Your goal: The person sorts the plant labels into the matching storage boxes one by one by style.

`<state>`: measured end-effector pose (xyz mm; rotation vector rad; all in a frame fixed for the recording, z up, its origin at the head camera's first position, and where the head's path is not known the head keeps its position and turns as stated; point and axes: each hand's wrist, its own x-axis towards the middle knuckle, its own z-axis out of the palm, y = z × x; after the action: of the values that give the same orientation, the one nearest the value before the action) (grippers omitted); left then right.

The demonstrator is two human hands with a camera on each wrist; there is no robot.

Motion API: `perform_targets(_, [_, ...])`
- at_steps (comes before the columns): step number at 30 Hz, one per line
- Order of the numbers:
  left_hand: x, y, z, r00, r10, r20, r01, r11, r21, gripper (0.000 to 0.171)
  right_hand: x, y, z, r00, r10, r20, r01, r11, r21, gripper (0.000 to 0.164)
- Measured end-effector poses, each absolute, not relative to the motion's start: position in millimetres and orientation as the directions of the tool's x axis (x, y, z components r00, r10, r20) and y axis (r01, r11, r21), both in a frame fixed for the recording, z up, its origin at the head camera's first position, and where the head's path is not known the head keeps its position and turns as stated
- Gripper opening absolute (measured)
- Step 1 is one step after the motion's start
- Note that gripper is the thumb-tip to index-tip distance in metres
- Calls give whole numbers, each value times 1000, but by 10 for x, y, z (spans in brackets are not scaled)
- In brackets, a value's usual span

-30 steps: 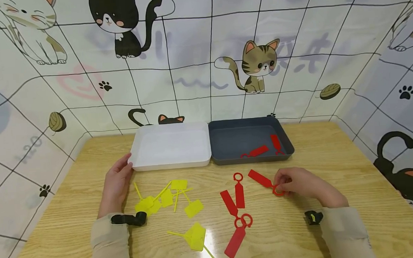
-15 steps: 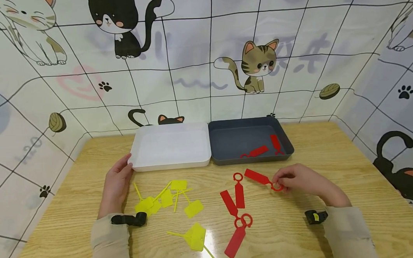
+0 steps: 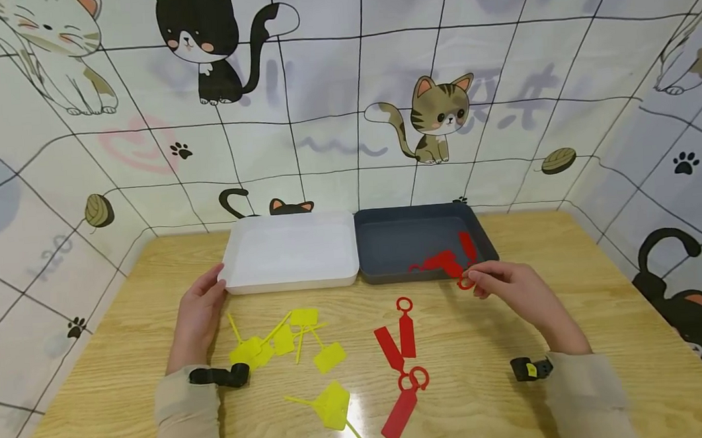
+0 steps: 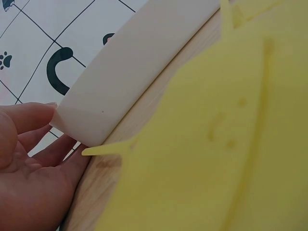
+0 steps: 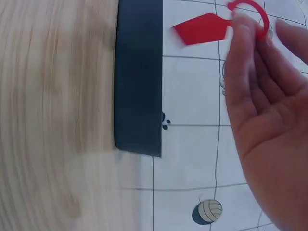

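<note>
Cannot fully separate the outline of the held red ring tag from that of the nearer lying red tag in the dark gray tray, nor tell whether touching it. Can see only part of the held ring around the fingertips, and only a blurred strip in the right wrist view. Can make out just a portion of a yellow tag in the left wrist view, close to the lens and cut off.

Pinches the held tag by its ring between thumb and forefinger of the right hand, with its strip reaching over the tray's near rim. Grips the near left corner of the white tray with the left hand, thumb in front, fingers at the left wall (partly out of sight there).

Angles the right hand forward and inward, fingertips pointing left; keeps the left forearm straight ahead above the tabletop, beside scattered yellow tags and three loose red tags.
</note>
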<state>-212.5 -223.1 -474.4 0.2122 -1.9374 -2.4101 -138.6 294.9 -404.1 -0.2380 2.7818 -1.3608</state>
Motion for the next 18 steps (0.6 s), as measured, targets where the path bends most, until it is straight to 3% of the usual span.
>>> perform_targets(11, [-2126,-2235,-4751,-989,-117,-85,-57,-228,972,45,-1638,2630,-4145,-986,77,150,-103,431,-896,43])
perform_targets(18, [-2121,-2234,-4750,-991,-116,-69,-45,-195,980,44,-1794,2500,-4207,-963,217,157,-109,220,-969,40])
